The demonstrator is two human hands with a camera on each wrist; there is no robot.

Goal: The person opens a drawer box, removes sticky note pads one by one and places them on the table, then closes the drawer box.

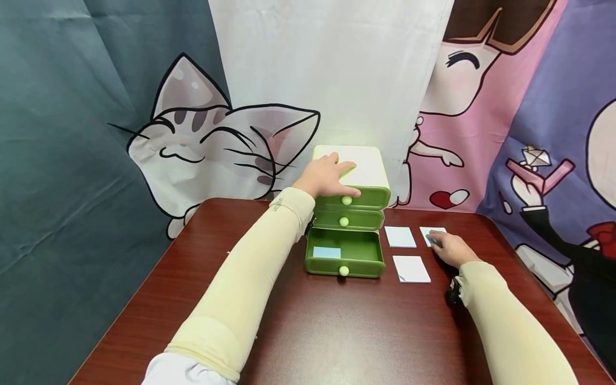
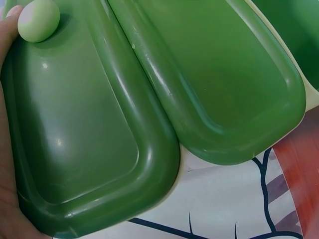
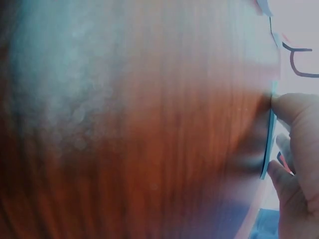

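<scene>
A small green chest of drawers (image 1: 345,214) with a white top stands at the table's back. My left hand (image 1: 329,177) rests spread over its top left front, the thumb beside the upper drawer's round knob (image 2: 39,20). The bottom drawer (image 1: 363,248) is pulled out, with a light blue piece of paper (image 1: 327,252) inside at the left. To the right, my right hand (image 1: 453,249) holds a thin square note pad (image 1: 425,231) at the table with thumb and fingers; the pad's edge (image 3: 269,134) shows between the fingertips.
Two more white note pads lie between the chest and my right hand: a rear one (image 1: 400,237) and a front one (image 1: 411,269). The brown table (image 1: 356,331) ends at a printed cloth backdrop (image 1: 332,75) behind the chest.
</scene>
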